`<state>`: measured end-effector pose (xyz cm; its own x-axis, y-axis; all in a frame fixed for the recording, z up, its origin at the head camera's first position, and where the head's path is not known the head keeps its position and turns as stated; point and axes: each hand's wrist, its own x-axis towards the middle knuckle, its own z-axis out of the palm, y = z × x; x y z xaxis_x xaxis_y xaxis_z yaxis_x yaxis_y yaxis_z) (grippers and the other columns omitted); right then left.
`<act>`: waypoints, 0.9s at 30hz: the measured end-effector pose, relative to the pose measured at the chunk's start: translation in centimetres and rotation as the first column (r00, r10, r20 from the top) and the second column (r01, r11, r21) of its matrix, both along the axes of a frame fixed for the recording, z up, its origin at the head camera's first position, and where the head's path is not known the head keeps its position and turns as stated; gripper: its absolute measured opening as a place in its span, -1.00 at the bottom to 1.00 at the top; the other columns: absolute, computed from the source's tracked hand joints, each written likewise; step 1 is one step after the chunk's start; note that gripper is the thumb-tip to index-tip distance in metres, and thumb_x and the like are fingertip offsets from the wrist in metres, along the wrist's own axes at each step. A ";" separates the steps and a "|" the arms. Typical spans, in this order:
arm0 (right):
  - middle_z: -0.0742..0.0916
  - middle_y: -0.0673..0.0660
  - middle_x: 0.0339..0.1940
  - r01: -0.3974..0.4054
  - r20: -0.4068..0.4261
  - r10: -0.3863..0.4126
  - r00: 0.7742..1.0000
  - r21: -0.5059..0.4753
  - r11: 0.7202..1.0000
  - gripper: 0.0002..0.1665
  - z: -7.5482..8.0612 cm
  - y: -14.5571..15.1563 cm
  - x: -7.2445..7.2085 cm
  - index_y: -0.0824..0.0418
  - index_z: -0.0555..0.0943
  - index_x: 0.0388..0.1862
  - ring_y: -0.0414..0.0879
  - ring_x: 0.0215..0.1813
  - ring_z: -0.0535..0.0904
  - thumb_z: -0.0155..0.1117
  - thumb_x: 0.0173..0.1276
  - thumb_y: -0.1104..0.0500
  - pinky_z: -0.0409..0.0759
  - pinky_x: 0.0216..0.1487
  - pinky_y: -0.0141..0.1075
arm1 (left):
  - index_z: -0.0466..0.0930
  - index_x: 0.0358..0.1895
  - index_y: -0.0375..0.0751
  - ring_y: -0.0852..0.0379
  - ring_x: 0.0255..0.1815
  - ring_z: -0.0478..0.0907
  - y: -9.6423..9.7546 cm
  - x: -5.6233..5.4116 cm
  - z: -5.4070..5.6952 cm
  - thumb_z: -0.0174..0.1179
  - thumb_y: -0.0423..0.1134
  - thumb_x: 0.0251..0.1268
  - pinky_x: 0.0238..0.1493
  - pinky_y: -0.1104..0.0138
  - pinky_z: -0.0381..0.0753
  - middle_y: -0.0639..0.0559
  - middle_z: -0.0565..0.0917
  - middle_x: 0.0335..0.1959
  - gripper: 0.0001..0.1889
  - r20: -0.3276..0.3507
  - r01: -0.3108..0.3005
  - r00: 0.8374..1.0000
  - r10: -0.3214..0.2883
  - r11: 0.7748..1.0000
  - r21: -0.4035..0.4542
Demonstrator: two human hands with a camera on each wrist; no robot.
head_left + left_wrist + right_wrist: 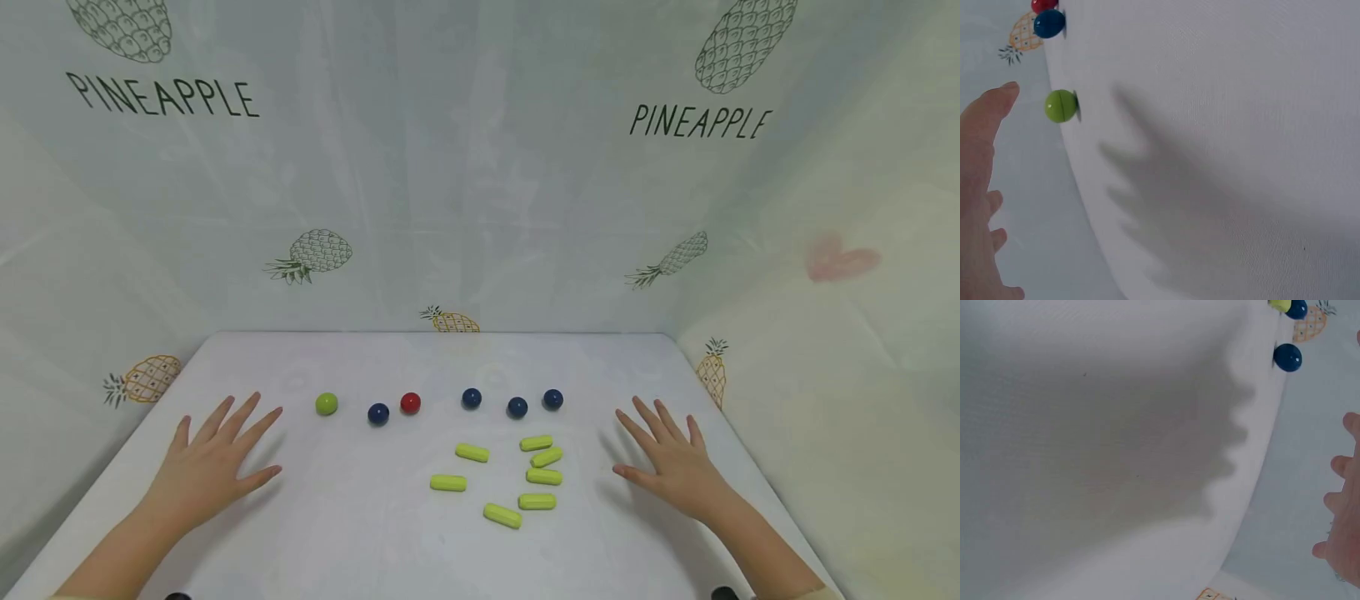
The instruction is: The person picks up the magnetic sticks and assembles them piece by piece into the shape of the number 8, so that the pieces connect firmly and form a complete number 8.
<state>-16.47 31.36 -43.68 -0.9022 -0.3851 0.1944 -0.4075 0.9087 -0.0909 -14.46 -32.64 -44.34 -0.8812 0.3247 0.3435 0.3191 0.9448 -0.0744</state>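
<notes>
My left hand (206, 467) hovers over the left side of the white table with its fingers spread, holding nothing. Nearest to it lies a green ball (326, 404), which the left wrist view shows beyond the thumb. My right hand (675, 467) hangs over the right side, fingers also spread and holding nothing. Toward its inner side sits a dark blue ball (552, 400). Several yellow-green sticks lie between the hands, among them one stick (537, 502) at the right of the group and another stick (447, 483) at the left. Both hands cast shadows on the tabletop.
Across the back of the table (360, 533) stand a red ball (410, 403) and more blue balls, one of them a blue ball (378, 414) beside the red. A pale curtain (480, 167) printed with pineapples rises behind the table and along both sides.
</notes>
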 end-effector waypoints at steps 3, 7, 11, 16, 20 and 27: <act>0.12 0.18 0.57 -0.006 0.000 0.006 1.000 -0.014 1.000 -0.05 0.1 -0.2 0.0 -0.04 0.17 0.55 0.25 0.55 -0.13 0.17 0.30 -0.37 -0.32 0.30 0.42 | 0.19 0.47 0.10 -0.28 0.47 0.01 0.4 -0.1 0.1 0.32 0.27 0.06 0.22 -0.45 -0.21 -0.12 0.13 0.52 -0.10 0.019 -0.007 1.000 0.007 1.000 -0.003; 0.13 0.18 0.57 -0.012 -0.002 0.012 1.000 -0.017 1.000 -0.05 0.2 -0.5 -0.2 -0.03 0.17 0.55 0.26 0.55 -0.11 0.16 0.30 -0.38 -0.25 0.29 0.43 | 0.19 0.47 0.10 -0.29 0.44 0.06 1.0 0.0 0.1 0.32 0.26 0.06 0.19 -0.46 -0.15 -0.13 0.15 0.51 -0.11 0.034 -0.006 0.999 0.006 1.000 -0.011; 0.16 0.21 0.56 -0.025 0.011 0.025 1.000 -0.063 0.998 -0.07 0.5 -1.0 -0.2 -0.03 0.18 0.55 0.28 0.54 -0.08 0.19 0.30 -0.34 -0.24 0.31 0.40 | 0.20 0.46 0.11 -0.28 0.44 0.08 1.8 -0.1 0.2 0.31 0.27 0.08 0.19 -0.46 -0.10 -0.12 0.17 0.50 -0.13 0.026 0.023 0.999 -0.022 1.000 -0.011; 0.19 0.22 0.55 -0.048 0.030 0.052 0.998 -0.109 0.993 -0.06 1.0 -2.1 0.0 -0.05 0.17 0.55 0.30 0.52 -0.04 0.21 0.30 -0.33 -0.25 0.33 0.35 | 0.27 0.42 0.07 -0.28 0.42 0.11 3.3 -0.1 0.5 0.31 0.27 0.07 0.19 -0.44 -0.05 -0.14 0.22 0.47 -0.16 0.037 0.041 0.998 -0.041 0.999 -0.020; 0.22 0.23 0.53 -0.074 0.030 0.078 0.996 -0.135 0.988 -0.08 1.1 -3.0 0.1 0.03 0.23 0.52 0.32 0.50 0.00 0.26 0.29 -0.28 -0.22 0.33 0.35 | 0.34 0.39 0.04 -0.28 0.40 0.16 4.5 0.0 0.7 0.33 0.24 0.04 0.18 -0.42 0.03 -0.14 0.28 0.44 -0.19 0.030 0.059 0.998 -0.058 0.998 -0.024; 0.28 0.21 0.51 -0.112 0.022 0.117 0.993 -0.162 0.980 -0.09 1.0 -4.5 -0.1 0.03 0.28 0.49 0.30 0.50 0.05 0.36 0.24 -0.20 -0.13 0.31 0.36 | 0.38 0.37 0.03 -0.26 0.39 0.20 6.8 0.0 0.9 0.32 0.24 0.06 0.19 -0.36 0.12 -0.13 0.32 0.41 -0.22 0.025 0.109 0.994 -0.108 0.993 -0.037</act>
<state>-16.54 26.83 -42.73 -0.8607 -0.4519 0.2343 -0.5023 0.8289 -0.2462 -14.45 -25.83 -43.48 -0.8474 0.4317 0.3092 0.4220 0.9009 -0.1013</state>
